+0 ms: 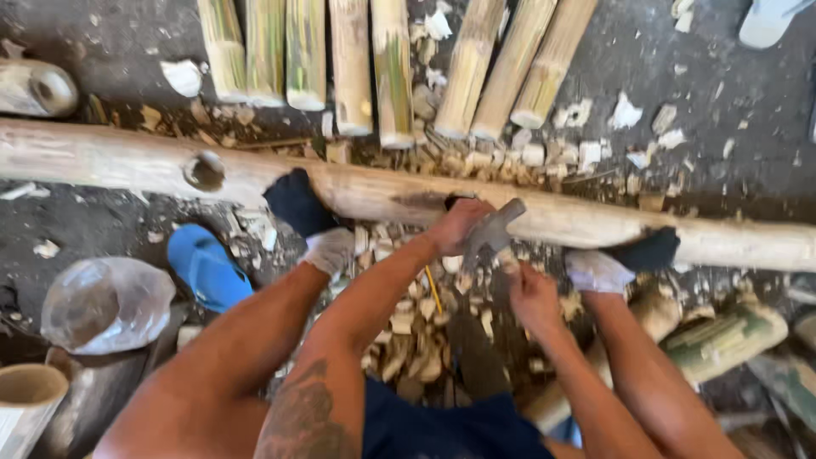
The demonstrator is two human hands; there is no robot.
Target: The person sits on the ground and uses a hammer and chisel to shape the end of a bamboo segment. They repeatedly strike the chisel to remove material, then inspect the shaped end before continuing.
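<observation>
the left hand (459,225), at the centre of the frame, has its grip pressed down on the near edge of the long bamboo pole (382,194) that runs across the picture from left to right, fingers curled over it; the right hand (534,297), just below and to the right, has its grip wrapped around the handle of a blurred grey chopping tool (493,234) whose head sits close beside the left hand's knuckles. whether the blade is touching the pole cannot be told, since it is smeared by motion. the pole lies on the ground under two socked feet, the left foot (308,217) left of centre and the right foot (625,257) toward the right. as a judgement, the nearest risk is the blade glancing off the round, hard surface toward the left hand, which lies almost against it. a second risk is the pole rolling under the feet, since only their weight pins it. loose chips (416,331) heaped below the hands could shift underfoot. farther out, cut bamboo lengths (348,59) lie along the top of the frame, a blue sandal (204,268) and a clear plastic bag (106,304) sit at lower left.
</observation>
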